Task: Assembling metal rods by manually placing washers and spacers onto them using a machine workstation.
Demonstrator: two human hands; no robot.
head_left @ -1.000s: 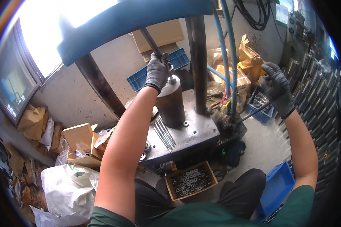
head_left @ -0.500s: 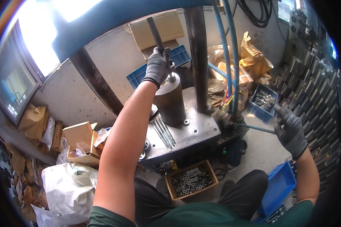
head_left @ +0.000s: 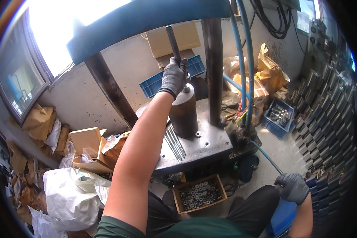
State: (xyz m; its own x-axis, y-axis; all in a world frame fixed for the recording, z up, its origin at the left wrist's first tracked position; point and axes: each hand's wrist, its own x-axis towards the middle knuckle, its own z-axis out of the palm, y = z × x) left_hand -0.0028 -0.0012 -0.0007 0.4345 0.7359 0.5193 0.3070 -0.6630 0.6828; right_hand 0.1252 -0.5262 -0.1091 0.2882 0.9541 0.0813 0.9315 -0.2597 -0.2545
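My left hand point(head_left: 173, 77), in a grey glove, is closed around a dark metal bar point(head_left: 172, 39) standing nearly upright above a thick metal cylinder point(head_left: 182, 117). A short stub point(head_left: 186, 89) shows at the cylinder's top, beside the glove; the bar's lower end is hidden by my hand. The cylinder stands on a steel press table point(head_left: 210, 135). Several thin rods point(head_left: 174, 142) lie beside it, and a small ring point(head_left: 198, 134) sits at its foot. Low on the right, my gloved right hand point(head_left: 293, 188) is wrapped round the end of a blue lever point(head_left: 267, 158).
Dark posts point(head_left: 212, 71) and a blue crossbeam point(head_left: 146, 18) frame the table. A box of metal rings point(head_left: 222, 186) sits between my knees. At right are a blue crate of metal parts point(head_left: 291, 125) and stacked metal pieces point(head_left: 325, 123). Cardboard and bags lie left.
My right hand has come down and nearer, and its fingers are now closed on the lever, which slopes more steeply downward. The left hand still holds the bar. The whole view has shifted slightly.
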